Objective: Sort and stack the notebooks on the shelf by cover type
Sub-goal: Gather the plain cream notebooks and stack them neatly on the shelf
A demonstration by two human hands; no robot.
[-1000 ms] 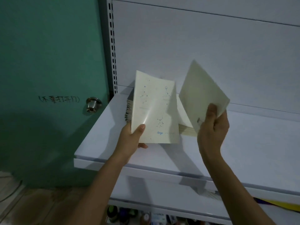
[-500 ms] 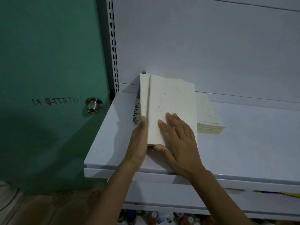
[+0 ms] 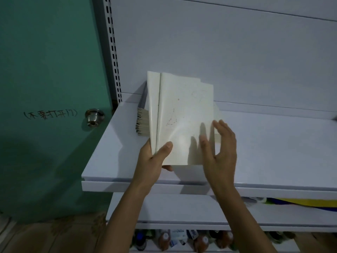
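Head view: a white metal shelf [image 3: 273, 143] juts from a pale back panel, beside a green door [image 3: 45, 70] with a steel knob [image 3: 94, 116] and handwritten characters reading 不要打开门. The left hand [image 3: 155, 159] pinches a few cream notebooks [image 3: 182, 115] at their lower left corner, raised above the shelf. The right hand [image 3: 220, 148] hangs open at their right edge. More notebooks, a stack [image 3: 143, 123], lie behind. Bottles [image 3: 182, 238] stand below, labels unreadable.
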